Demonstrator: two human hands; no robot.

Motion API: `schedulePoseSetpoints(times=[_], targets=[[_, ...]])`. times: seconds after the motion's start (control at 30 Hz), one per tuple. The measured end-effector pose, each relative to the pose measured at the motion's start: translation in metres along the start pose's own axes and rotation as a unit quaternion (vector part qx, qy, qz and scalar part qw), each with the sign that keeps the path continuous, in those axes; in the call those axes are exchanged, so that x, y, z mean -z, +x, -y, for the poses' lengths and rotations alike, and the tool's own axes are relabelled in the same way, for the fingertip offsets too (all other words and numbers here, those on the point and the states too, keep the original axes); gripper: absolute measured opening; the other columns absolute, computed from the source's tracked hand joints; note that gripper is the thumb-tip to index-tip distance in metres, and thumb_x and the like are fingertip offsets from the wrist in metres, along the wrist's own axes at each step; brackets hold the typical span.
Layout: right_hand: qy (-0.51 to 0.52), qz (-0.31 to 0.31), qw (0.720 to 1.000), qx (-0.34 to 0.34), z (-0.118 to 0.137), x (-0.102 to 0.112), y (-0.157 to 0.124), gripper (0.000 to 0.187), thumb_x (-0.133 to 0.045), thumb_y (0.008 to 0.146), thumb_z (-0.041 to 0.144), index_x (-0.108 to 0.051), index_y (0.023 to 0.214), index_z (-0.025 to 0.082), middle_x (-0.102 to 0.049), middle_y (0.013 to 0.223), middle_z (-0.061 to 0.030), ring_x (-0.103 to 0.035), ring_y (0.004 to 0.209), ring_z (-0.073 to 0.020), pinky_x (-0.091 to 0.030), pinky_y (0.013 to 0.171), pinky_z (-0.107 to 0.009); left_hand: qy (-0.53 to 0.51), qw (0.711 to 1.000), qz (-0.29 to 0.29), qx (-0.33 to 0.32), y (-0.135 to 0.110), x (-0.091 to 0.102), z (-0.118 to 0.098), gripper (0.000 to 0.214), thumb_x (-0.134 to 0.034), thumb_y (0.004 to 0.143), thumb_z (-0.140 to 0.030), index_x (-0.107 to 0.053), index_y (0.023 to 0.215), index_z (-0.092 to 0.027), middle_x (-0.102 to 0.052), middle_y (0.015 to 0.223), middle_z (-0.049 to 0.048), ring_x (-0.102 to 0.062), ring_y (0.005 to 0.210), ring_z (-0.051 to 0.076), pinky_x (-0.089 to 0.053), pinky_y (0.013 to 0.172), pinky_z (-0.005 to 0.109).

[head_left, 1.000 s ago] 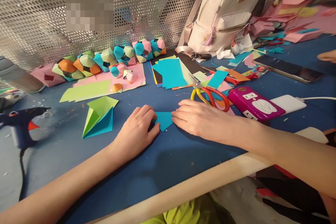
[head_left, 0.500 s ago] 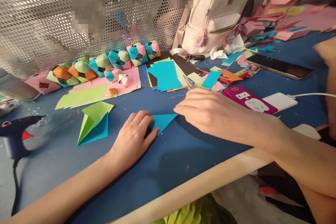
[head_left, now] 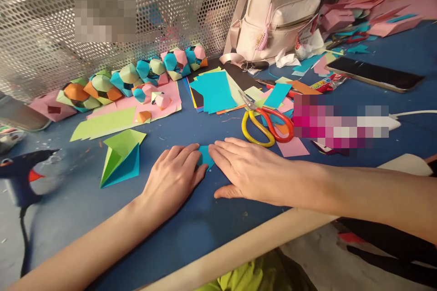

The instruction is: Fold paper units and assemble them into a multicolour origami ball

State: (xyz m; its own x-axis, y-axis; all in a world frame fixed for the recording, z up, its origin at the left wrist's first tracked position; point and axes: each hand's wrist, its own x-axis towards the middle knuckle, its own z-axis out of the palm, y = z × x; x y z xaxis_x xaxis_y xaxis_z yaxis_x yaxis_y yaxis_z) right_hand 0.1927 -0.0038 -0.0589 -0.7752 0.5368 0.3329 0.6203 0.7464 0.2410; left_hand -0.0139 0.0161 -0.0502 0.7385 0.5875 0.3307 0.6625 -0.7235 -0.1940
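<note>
Mostly hidden, the teal paper (head_left: 205, 157) lies under flat, spread fingers of left hand (head_left: 170, 179) and right hand (head_left: 249, 170)

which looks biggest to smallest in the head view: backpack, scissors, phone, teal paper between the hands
1. backpack
2. phone and scissors: near alike; the phone is longer but farther off
3. teal paper, mostly covered

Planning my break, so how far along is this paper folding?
Done: a row of folded paper shapes along the mesh, plus a green-and-teal folded piece. In hand: left hand and right hand press a small teal paper flat. Left: a stack of unfolded teal sheets.
</note>
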Motion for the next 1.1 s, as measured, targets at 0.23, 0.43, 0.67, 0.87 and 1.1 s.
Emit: schedulePoseSetpoints(times=[0.23,0.43,0.67,0.87,1.1], targets=[[-0.081,0.028,0.995,-0.057,-0.001,0.012,0.002,0.063,-0.043,0.091,0.057,-0.067,0.096,-0.001,-0.069,0.075,-0.015,-0.065,0.072,-0.0244,-0.044,0.097,-0.045,0.03,0.999,-0.023,-0.004,-0.002,-0.003,-0.001,0.025,-0.046,0.093,-0.031,-0.062,0.087,-0.012,-0.07,0.101,0.0162,-0.065,0.088,0.028,-0.053,0.074,0.041],[-0.085,0.03,0.992,-0.088,-0.005,0.015,0.002,0.046,-0.049,0.092,0.047,-0.068,0.078,0.007,-0.065,0.06,-0.0078,-0.062,0.062,-0.0206,-0.038,0.099,-0.045,0.075,0.997,0.001,0.027,-0.004,0.0,-0.001,0.033,-0.045,0.092,-0.04,-0.061,0.085,-0.012,-0.068,0.091,0.0187,-0.064,0.08,0.03,-0.051,0.067,0.041],[-0.027,0.052,0.991,-0.122,-0.021,0.02,0.006,0.023,-0.05,0.092,0.027,-0.063,0.084,0.011,-0.066,0.07,-0.0091,-0.064,0.076,-0.0255,-0.041,0.084,-0.04,0.038,0.997,-0.012,0.069,-0.007,-0.003,0.01,0.045,-0.042,0.092,-0.048,-0.056,0.111,-0.01,-0.068,0.099,0.0159,-0.063,0.09,0.032,-0.05,0.076,0.044],[0.058,0.052,0.99,-0.121,-0.025,0.014,0.008,0.018,-0.05,0.092,0.023,-0.063,0.093,0.01,-0.068,0.088,-0.011,-0.061,0.091,-0.0281,-0.043,0.083,-0.04,-0.012,0.997,-0.039,0.065,-0.004,-0.007,0.014,0.044,-0.05,0.089,-0.046,-0.056,0.112,-0.01,-0.067,0.099,0.0153,-0.063,0.089,0.029,-0.051,0.077,0.041],[0.207,0.005,0.967,-0.151,-0.027,0.006,0.01,0.027,-0.058,0.088,0.024,-0.059,0.111,0.011,-0.065,0.114,-0.0157,-0.057,0.109,-0.029,-0.046,0.09,-0.043,0.007,0.995,-0.1,0.0,-0.004,-0.005,0.031,0.024,-0.048,0.093,-0.031,-0.065,0.09,-0.014,-0.071,0.073,0.0069,-0.066,0.065,0.02,-0.049,0.063,0.029]])
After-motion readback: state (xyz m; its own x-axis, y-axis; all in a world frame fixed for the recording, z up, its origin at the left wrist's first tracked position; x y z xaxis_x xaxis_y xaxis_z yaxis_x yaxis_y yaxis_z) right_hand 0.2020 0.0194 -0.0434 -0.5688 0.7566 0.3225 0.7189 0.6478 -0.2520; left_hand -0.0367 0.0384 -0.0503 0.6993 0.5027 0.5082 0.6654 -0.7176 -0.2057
